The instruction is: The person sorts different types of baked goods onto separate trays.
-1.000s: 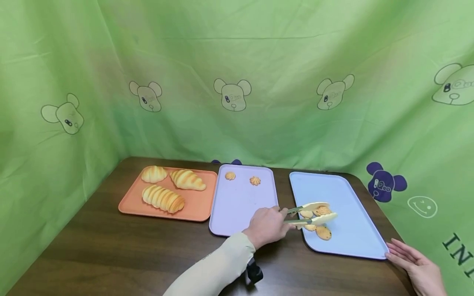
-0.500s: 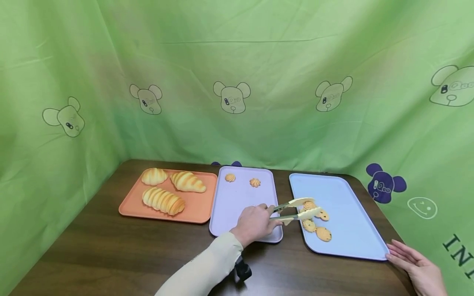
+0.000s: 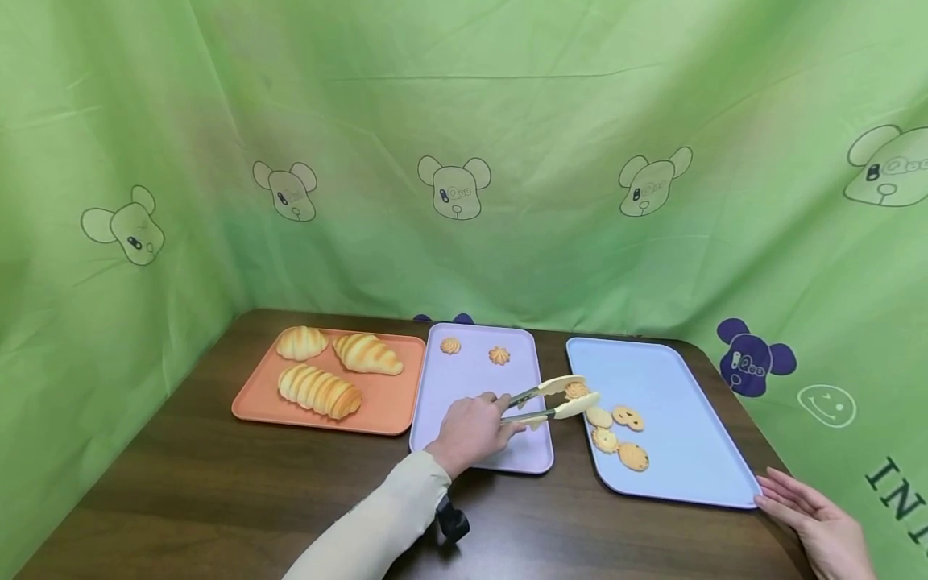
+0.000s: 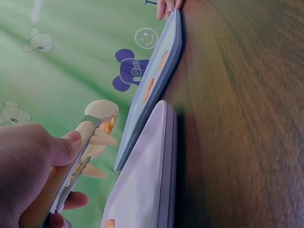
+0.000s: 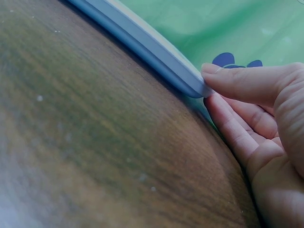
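My left hand (image 3: 470,431) grips tongs (image 3: 577,405) with metal arms and cream tips, above the right side of the lavender tray (image 3: 458,387). Between the tips is a swirled butter cookie (image 3: 576,390), held over the gap by the left edge of the blue tray (image 3: 674,403). The left wrist view shows the thumb along the tongs (image 4: 99,110). On the blue tray lie a plain cookie (image 3: 598,417), a pretzel-shaped cookie (image 3: 627,417), a flower-edged cookie (image 3: 605,441) and a speckled cookie (image 3: 634,457). My right hand (image 3: 815,519) pinches that tray's near right corner between thumb and fingers.
Two swirled cookies, one round (image 3: 450,345) and one star-shaped (image 3: 499,355), sit at the lavender tray's far end. An orange tray (image 3: 387,411) to the left bears a ridged loaf (image 3: 319,391) and two other breads. A green curtain (image 3: 464,266) hangs behind the wooden table (image 3: 217,491).
My left hand has moved left with the tongs, carrying the swirled cookie off the pile on the blue tray and uncovering the cookies beneath. My right hand has stayed at the tray corner.
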The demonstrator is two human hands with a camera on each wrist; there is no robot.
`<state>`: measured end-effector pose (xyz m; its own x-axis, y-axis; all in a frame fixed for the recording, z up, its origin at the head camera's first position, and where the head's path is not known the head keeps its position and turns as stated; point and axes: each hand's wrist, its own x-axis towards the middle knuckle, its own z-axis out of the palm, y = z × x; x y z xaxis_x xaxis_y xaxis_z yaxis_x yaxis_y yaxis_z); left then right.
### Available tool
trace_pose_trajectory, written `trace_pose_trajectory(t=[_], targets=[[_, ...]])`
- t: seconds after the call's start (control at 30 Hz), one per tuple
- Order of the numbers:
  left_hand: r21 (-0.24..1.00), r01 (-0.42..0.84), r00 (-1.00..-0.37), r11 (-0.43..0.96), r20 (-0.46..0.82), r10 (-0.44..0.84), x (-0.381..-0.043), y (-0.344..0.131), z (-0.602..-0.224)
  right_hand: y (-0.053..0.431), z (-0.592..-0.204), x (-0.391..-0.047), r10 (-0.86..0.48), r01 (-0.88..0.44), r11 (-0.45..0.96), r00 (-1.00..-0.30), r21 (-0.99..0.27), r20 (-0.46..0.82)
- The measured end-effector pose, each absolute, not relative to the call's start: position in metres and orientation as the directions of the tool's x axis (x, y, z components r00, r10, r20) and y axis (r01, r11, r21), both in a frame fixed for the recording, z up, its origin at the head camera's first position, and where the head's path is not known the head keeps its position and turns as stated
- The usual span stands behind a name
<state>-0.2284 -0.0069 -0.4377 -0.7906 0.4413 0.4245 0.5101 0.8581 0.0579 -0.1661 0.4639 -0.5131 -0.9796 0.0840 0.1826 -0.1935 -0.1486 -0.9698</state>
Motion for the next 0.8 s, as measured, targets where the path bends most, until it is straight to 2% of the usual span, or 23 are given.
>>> trace_pose_trajectory(t=[0.3, 0.63, 0.8], targets=[[0.100, 0.484, -0.826, 0.869, 0.380, 0.416, -0.229, -0.016, -0.435, 0.463, -0.511, -0.166, 0.116, -0.170, -0.130, -0.981, -0.977, 0.156], [0.065, 0.475, -0.801, 0.877, 0.444, 0.401, -0.232, -0.037, -0.434, 0.462, -0.510, -0.168, 0.105, -0.199, -0.139, -0.977, -0.970, 0.185], [0.051, 0.468, -0.804, 0.882, 0.440, 0.401, -0.234, -0.046, -0.433, 0.465, -0.513, -0.168, 0.074, -0.204, -0.212, -0.979, -0.956, 0.192]])
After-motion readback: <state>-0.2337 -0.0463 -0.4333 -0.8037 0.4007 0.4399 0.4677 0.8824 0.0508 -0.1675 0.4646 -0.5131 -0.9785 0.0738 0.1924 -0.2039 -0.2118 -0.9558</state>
